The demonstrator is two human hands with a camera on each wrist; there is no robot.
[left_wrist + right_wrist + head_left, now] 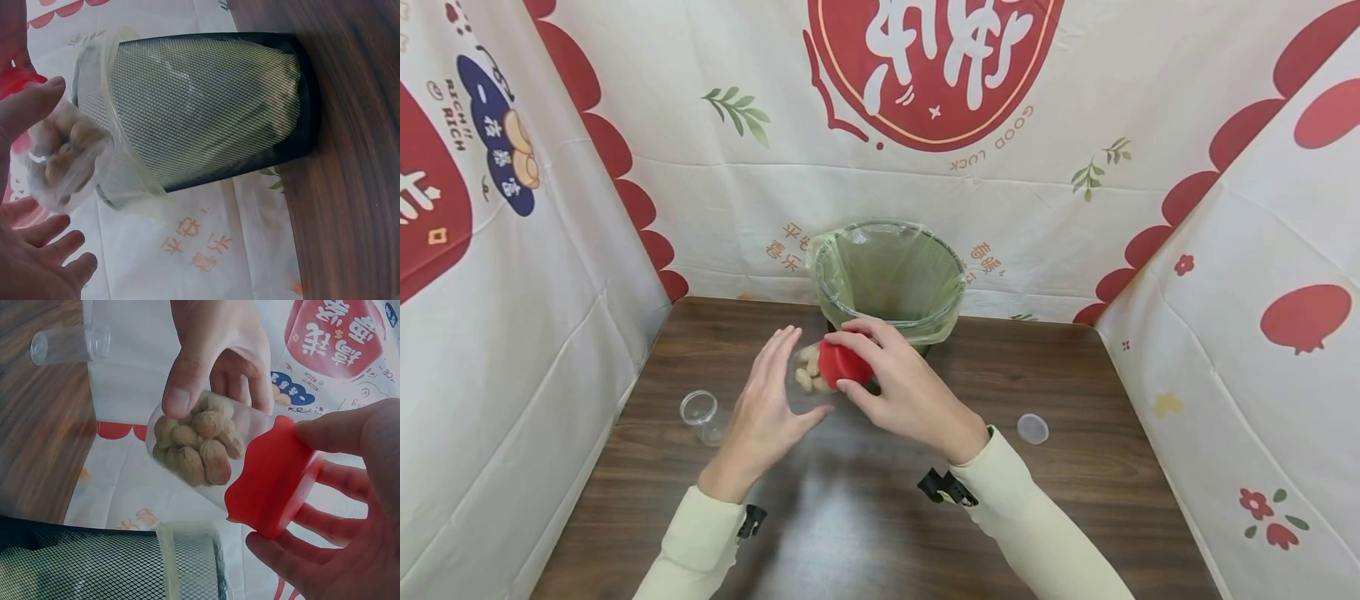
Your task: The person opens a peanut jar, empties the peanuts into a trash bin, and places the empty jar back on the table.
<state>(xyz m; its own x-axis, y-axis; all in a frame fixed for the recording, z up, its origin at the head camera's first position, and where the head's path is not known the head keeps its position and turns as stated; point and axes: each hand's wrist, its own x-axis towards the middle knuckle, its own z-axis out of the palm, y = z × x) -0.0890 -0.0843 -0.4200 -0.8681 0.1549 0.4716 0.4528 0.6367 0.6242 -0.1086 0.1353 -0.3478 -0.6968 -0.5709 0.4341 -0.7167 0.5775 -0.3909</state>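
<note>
A clear jar (pixel 807 372) full of peanuts is held tilted in the air just in front of the bin. My left hand (pixel 772 392) grips the jar's body, with the thumb (pixel 182 387) on one side and the fingers (pixel 244 362) curled round the other. My right hand (pixel 883 379) grips the red lid (pixel 842 363) on the jar's mouth, fingertips round its rim. In the right wrist view the red lid (pixel 272 482) sits on the jar (pixel 194 447), seen from below. The left wrist view shows the jar (pixel 62 156) between thumb and fingers.
A black mesh bin (pixel 889 279) lined with a greenish plastic bag stands at the back of the dark wooden table (pixel 1075 375). An empty clear jar (pixel 701 415) lies at the left and a clear lid (pixel 1032 428) at the right. Printed cloth walls surround the table.
</note>
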